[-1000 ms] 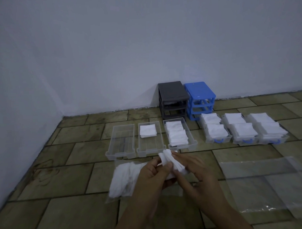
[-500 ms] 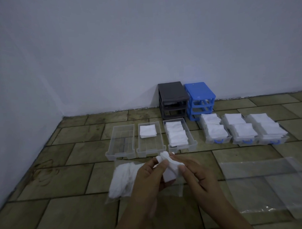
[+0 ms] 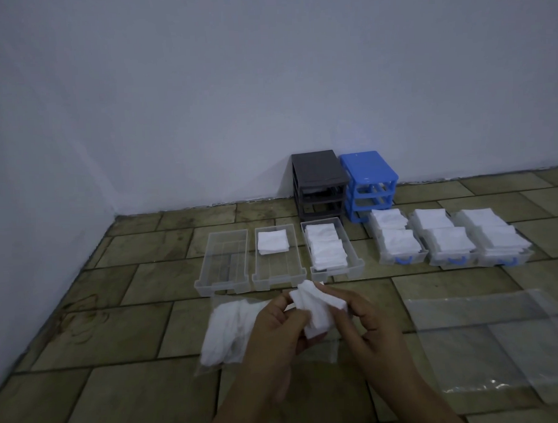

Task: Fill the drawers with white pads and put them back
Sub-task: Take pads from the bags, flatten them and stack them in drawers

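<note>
Both hands are up in the near middle, above the tiled floor [image 3: 123, 330], working one small stack of white pads [image 3: 316, 308]. The left hand [image 3: 275, 331] has thumb and fingers curled round the stack's left edge, and the right hand [image 3: 367, 319] pinches its right side, fingers closed on it. The stack tilts, its long axis running from near-left up to far-right, though the dim light leaves its exact outline a little uncertain.

Just under the hands lies a clear bag [image 3: 231, 333] with more white pads inside, flat on the tiles. Beyond it a row of three clear drawers stands with their long axes pointing away toward the wall. The left drawer [image 3: 222, 260] shows only its ribbed bottom, the middle drawer [image 3: 277, 259] has one small pile of pads at its far end, and the right drawer [image 3: 331, 250] is packed along its length. Their near rims sit just past the held stack.

Further right, three more filled drawers with blue handles [image 3: 402, 238] [image 3: 443, 240] [image 3: 493, 238] sit side by side, piled above their rims.

Against the far wall stand the grey drawer frame [image 3: 318, 184] and the blue drawer frame [image 3: 368, 183], touching each other, their slots facing the camera.

On the near right, an empty clear plastic bag [image 3: 503, 339] spreads flat. Open tile stretches to the left of the drawers, out to the side wall
</note>
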